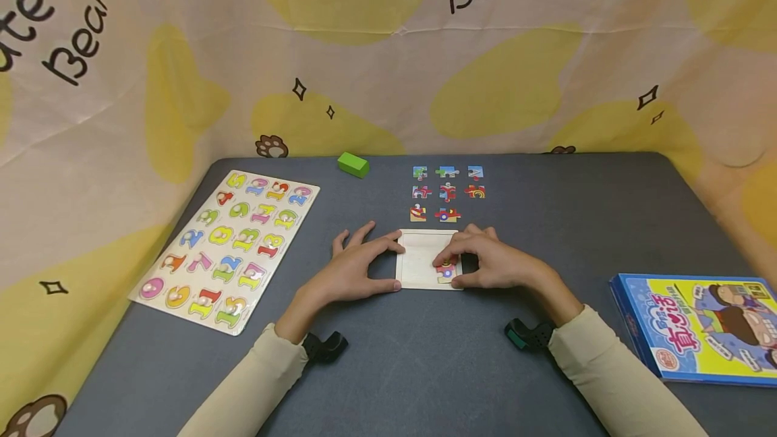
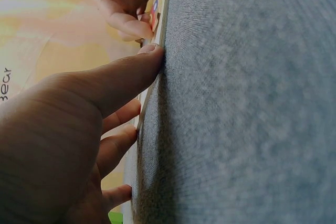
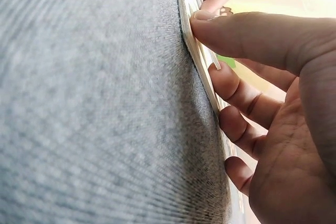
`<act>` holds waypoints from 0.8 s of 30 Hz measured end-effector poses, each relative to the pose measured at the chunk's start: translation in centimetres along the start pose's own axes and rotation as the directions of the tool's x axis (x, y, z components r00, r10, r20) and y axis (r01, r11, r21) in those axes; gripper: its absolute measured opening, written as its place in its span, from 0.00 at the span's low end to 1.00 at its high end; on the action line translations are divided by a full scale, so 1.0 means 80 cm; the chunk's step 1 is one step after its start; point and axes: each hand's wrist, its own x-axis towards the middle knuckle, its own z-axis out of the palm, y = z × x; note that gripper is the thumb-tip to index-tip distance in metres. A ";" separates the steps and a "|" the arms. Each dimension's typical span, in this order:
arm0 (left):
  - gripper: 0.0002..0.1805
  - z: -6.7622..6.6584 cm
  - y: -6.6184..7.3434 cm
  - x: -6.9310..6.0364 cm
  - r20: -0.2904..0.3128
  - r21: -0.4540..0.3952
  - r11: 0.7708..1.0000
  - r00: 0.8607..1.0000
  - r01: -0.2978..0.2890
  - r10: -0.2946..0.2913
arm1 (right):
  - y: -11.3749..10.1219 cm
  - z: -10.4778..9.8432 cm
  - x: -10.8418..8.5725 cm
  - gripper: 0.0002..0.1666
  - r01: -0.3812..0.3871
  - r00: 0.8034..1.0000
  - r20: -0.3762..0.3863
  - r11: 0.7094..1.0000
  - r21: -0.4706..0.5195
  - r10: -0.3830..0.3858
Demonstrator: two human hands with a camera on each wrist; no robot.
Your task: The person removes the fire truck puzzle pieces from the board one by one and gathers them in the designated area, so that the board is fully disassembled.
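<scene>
A small white puzzle tray (image 1: 419, 255) lies flat on the table. My left hand (image 1: 355, 268) rests its thumb and forefinger on the tray's left edge, the other fingers spread out beyond it. At the tray's lower right corner, my right hand (image 1: 492, 258) pinches a colourful jigsaw piece (image 1: 446, 273) between thumb and fingers. That piece is partly covered by the fingers and looks tilted in the left wrist view. Just behind the tray, several loose jigsaw pieces (image 1: 447, 192) lie spaced out in rows.
A number board (image 1: 231, 248) lies at the left on the dark grey table (image 1: 394, 369). A green block (image 1: 353, 164) sits near the back edge. On the right is a blue and yellow box (image 1: 698, 329). A patterned cloth (image 1: 364, 66) hangs behind.
</scene>
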 end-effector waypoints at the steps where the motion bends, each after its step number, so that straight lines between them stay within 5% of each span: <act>1: 0.29 0.000 0.000 0.000 0.000 0.000 1.000 1.000 0.001 -0.001 | 0.000 0.000 0.000 0.23 0.000 1.000 -0.001 1.000 0.001 0.000; 11: 0.30 0.000 0.001 0.000 0.002 -0.001 1.000 1.000 0.006 -0.006 | 0.004 -0.002 0.000 0.22 -0.033 0.999 -0.025 0.999 0.044 0.034; 24: 0.29 0.001 0.000 -0.001 -0.014 -0.001 1.000 1.000 -0.014 0.014 | 0.036 -0.020 -0.007 0.22 -0.070 0.980 -0.181 0.993 0.099 0.087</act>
